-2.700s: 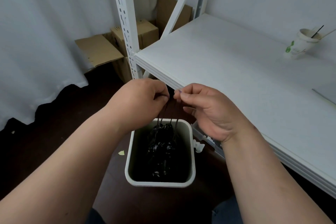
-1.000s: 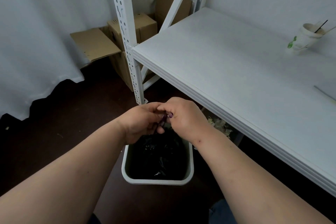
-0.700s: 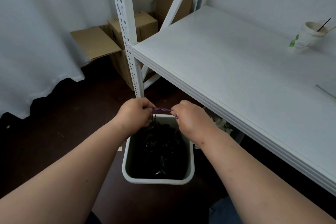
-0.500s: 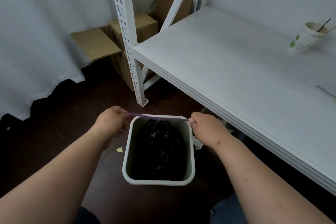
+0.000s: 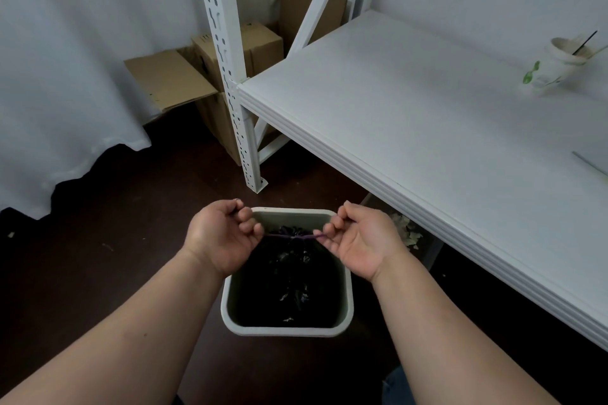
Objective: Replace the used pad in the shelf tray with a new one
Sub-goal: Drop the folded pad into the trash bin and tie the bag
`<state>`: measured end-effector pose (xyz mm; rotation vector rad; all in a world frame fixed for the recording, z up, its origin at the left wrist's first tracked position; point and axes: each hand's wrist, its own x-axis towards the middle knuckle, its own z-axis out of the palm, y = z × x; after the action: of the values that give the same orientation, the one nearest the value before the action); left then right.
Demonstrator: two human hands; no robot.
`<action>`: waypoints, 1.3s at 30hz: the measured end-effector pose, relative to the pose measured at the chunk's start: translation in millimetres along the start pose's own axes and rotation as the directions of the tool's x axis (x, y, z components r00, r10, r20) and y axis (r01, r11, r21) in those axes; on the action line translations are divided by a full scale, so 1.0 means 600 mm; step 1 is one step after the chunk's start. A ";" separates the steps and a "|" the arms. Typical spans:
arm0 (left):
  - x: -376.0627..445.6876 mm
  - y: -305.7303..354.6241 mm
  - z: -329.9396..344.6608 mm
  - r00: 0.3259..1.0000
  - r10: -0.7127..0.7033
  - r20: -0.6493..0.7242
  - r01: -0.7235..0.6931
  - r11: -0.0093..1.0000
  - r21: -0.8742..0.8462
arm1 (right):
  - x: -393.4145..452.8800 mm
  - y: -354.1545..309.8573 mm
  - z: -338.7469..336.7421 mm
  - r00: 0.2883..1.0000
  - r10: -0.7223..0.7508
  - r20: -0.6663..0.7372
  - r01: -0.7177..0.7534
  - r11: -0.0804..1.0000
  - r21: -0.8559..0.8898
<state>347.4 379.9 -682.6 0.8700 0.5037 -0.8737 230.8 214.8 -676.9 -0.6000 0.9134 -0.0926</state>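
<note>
Far left, a white curtain [image 5: 65, 76] hangs to the dark floor, and open cardboard boxes [image 5: 204, 76] sit behind the rack's white post [image 5: 227, 76]; a small dark mark shows on one box, too small to read.

Down to the action: the left hand [image 5: 223, 237], fingers curled, pinches one end of a purple drawstring [image 5: 289, 236]. The string runs taut over the gathered neck of a black bag [image 5: 292, 273] sitting inside the pale bin [image 5: 286, 329] on the floor. On the other end, the right hand [image 5: 358, 240], palm up, pinches the string between curled fingers.

No pad or tray is plainly in view; presumably the used pad is inside that bag, though nothing shows it.

The bag looks thin, soft and slippery, likely light. Best taken at the cinched neck or by the string, not the film, which could tear.

Right of the bin, under the shelf [image 5: 427, 125], lies pale crumpled litter [image 5: 406, 230]. Far right, a paper cup [image 5: 556, 66] carries a green printed motif, no legible writing.
</note>
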 end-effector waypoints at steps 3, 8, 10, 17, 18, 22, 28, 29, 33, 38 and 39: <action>0.009 -0.005 -0.017 0.994 0.007 -0.112 -0.002 0.999 0.046 | 0.009 0.006 -0.017 0.991 0.053 -0.119 -0.064 0.994 -0.084; 0.028 0.000 -0.053 0.960 -0.003 -0.280 0.011 1.000 0.029 | 0.012 0.012 -0.054 0.966 0.087 -0.242 -0.115 0.988 -0.103; 0.035 -0.002 -0.061 0.952 0.005 -0.307 0.008 0.999 0.041 | 0.015 0.017 -0.059 0.960 0.089 -0.267 -0.126 0.984 -0.124; -0.004 0.011 0.018 0.984 0.154 0.090 -0.177 0.803 0.569 | 0.008 -0.026 -0.001 0.974 -0.217 -0.064 0.176 0.905 -0.388; -0.015 0.013 0.036 0.978 0.118 0.171 -0.201 0.744 0.637 | 0.001 -0.031 0.014 0.961 -0.271 0.053 0.266 0.856 -0.444; -0.045 0.001 0.074 0.940 -0.071 0.332 -0.245 0.535 0.808 | -0.034 -0.038 0.065 0.878 -0.331 0.345 0.478 0.594 -0.647; -0.053 -0.007 0.090 0.935 0.165 0.315 -0.342 0.656 0.673 | -0.019 -0.007 0.043 0.948 -0.183 0.261 0.301 0.784 -0.543; -0.053 -0.004 0.092 0.933 0.195 0.303 -0.351 0.680 0.644 | -0.012 0.005 0.034 0.966 -0.121 0.229 0.236 0.773 -0.588; -0.059 -0.001 0.102 0.918 0.254 0.306 -0.396 0.656 0.642 | -0.003 0.051 0.019 0.973 -0.067 0.222 0.212 0.649 -0.730; -0.058 -0.004 0.112 0.892 0.323 0.317 -0.452 0.589 0.670 | -0.002 0.055 0.033 0.945 -0.105 0.308 0.305 0.620 -0.723; -0.057 -0.005 0.113 0.883 0.343 0.319 -0.466 0.574 0.673 | -0.001 0.054 0.036 0.943 -0.108 0.315 0.313 0.610 -0.728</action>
<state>328.6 338.5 -621.8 1.5809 -0.2479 -0.6898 241.4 251.4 -683.4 -1.5094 0.6005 0.1775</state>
